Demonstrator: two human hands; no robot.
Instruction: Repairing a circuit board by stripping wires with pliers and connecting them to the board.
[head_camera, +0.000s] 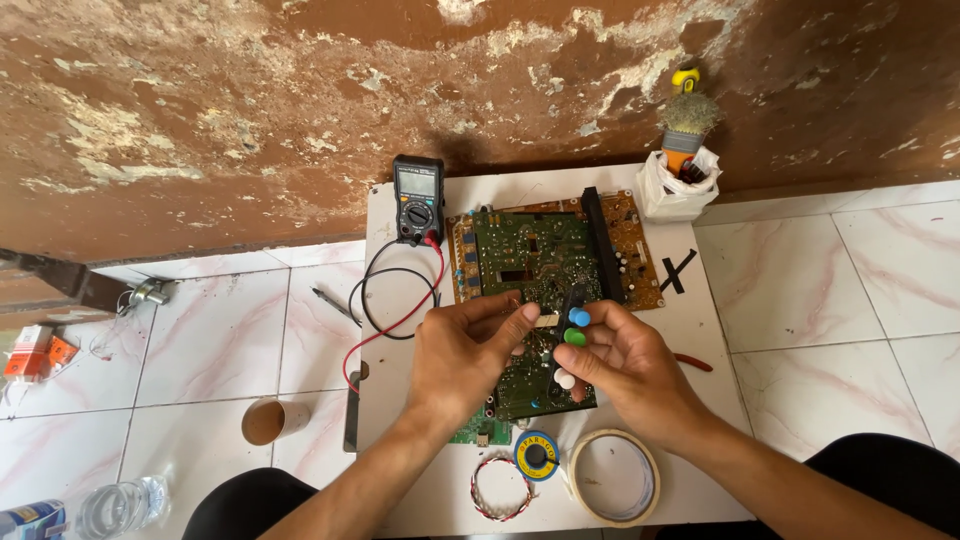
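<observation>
My left hand (462, 352) pinches a small pale strip (546, 319) between thumb and forefinger, just above a green circuit board (532, 262) lying on a white board (680, 310). My right hand (624, 366) grips a dark holder (570, 340) of small tools with blue, green and white caps, upright beside my left fingers. Both hands hover over the board's lower half, hiding part of it.
A black multimeter (418, 197) with red and black leads (395, 300) stands at the back left. A solder spool (537, 455), a tape roll (612, 477) and a coiled red-white wire (500, 487) lie near me. A white cup with a brush (683, 150) is back right. A cardboard tube (270, 420) lies on the tiled floor.
</observation>
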